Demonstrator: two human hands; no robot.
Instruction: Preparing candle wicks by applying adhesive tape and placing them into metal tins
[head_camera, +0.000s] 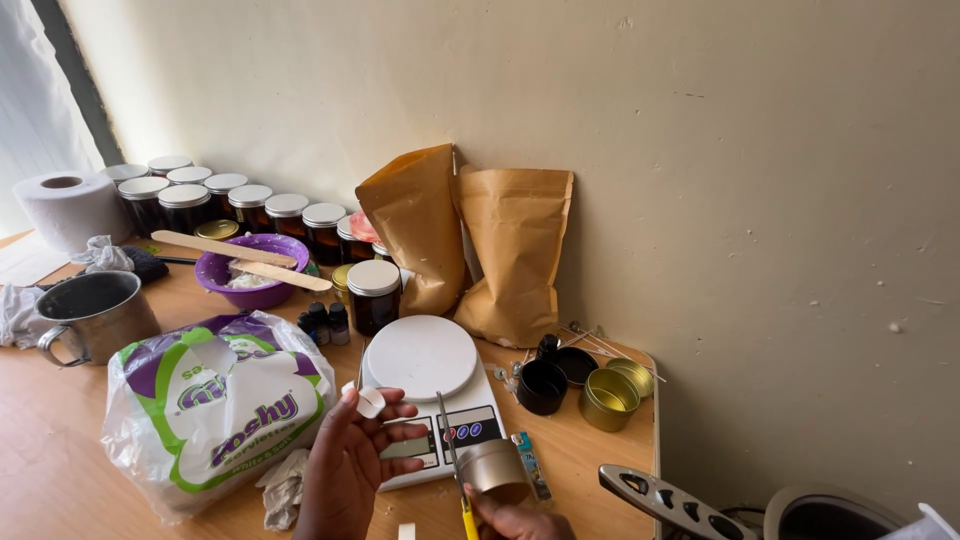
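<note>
Hands, two, low in the head view over a wooden worktop (60, 470). Left hand (350, 460): raised, fingers partly spread, a small white round sticker (370, 402) pinched at the fingertips just above the scale's front edge. Right hand (515, 520): mostly cut off by the picture's lower edge, closed around a small gold tin (495, 468), tilted, together with a thin tool with a yellow handle (466, 518) whose metal tip points upward beside the tin.

Digital kitchen scale (425, 385): white, round platform, directly behind both hands.
Tins, right of the scale: one black cup (541, 386), one open gold tin (609, 399), a further gold one behind it; wicks lying near them.
Brown paper pouches (515, 250): two, leaning on the wall.
Dark lidded jars (250, 205): a row along the wall; one more (373, 294) just behind the scale.
Purple bowl (250, 272): two wooden sticks laid across it.
Metal mug (95, 315): far left.
Plastic packet of serviettes (215, 400): left of the left hand.
Paper roll (65, 205): rear left corner.
</note>
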